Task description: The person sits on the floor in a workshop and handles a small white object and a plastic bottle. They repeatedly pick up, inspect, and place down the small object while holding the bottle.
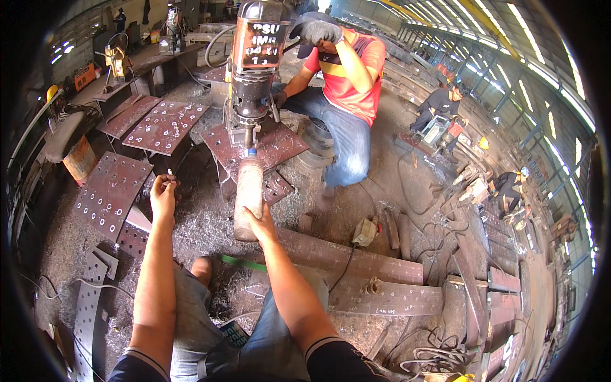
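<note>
My right hand point(259, 224) is wrapped round the lower part of a cloudy, dirty plastic bottle point(249, 184). The bottle's blue tip point(252, 152) points away from me, close below the spindle of a magnetic drill point(247, 95); whether the two touch I cannot tell. Under the drill lies a reddish-brown steel plate point(286, 145) strewn with metal shavings. To the left, my left hand point(163, 191) is closed, pinching a short white stick point(170, 172) whose kind is too small to make out. Opposite me, a co-worker in a red shirt point(356, 83) crouches, one gloved hand raised to the head, the other beside the drill.
Drilled steel plates point(167, 126) with white-ringed holes rest at left. Long steel strips point(382, 296) lie at right, near a pale box with a cable point(365, 232). Loose cables point(439, 360) coil on the floor. Other people point(439, 105) work farther right.
</note>
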The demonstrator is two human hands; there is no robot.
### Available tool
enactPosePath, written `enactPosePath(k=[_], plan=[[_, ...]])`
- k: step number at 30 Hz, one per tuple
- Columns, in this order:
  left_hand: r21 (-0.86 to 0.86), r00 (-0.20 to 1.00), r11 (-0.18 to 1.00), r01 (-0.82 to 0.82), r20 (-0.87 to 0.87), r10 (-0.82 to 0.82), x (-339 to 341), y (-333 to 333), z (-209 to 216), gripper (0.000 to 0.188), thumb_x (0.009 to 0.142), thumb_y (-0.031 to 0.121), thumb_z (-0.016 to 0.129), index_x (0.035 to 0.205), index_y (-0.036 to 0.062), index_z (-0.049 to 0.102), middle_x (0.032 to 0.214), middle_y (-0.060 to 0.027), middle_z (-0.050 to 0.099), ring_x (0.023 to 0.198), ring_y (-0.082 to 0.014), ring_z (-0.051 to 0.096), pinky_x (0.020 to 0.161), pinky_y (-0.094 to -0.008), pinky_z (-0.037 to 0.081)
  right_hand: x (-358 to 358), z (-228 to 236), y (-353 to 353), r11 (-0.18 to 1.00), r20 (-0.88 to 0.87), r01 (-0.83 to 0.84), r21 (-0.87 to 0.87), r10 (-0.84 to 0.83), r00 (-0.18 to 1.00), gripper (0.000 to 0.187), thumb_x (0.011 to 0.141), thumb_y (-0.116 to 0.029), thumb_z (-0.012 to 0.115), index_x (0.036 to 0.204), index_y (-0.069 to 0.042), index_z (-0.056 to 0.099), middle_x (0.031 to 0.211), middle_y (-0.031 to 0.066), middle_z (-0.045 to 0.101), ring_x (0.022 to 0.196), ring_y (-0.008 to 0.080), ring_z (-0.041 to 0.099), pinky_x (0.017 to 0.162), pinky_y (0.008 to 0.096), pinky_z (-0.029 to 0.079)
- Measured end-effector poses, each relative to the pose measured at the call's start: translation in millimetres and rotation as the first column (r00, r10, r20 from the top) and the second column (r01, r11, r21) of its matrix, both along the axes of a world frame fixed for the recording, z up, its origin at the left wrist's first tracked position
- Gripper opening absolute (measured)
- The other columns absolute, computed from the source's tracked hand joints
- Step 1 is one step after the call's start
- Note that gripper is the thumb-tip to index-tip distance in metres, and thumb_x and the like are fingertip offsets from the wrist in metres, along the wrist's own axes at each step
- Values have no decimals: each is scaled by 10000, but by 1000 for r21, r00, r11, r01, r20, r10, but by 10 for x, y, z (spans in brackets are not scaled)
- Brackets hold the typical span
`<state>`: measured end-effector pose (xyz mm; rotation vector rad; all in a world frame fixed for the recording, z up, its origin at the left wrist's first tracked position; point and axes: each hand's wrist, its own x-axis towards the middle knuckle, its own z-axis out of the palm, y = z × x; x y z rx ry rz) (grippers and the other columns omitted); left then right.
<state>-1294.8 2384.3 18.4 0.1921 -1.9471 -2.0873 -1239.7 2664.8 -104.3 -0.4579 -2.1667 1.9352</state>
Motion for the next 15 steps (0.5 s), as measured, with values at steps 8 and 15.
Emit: enactPosePath(k=[8,15], plan=[[99,997,995,22,-82,-13,78,171,41,84,994,83,596,1034,137,646,938,6,700,661,-69,571,555,-228,428,-48,-33,119,992,-108,112,53,-105,988,978,834,-504,793,1548,-10,343,1442,276,521,1330,383,524,1121,446,417],[213,898,968,129,-439,-23,676,725,902,119,1032,69,603,1138,110,638,1028,-3,685,826,-50,620,592,-207,457,65,188,104,990,-405,110,-92,-138,904,671,896,-250,829,1441,-60,488,1280,121,656,1119,261,666,989,399,559]])
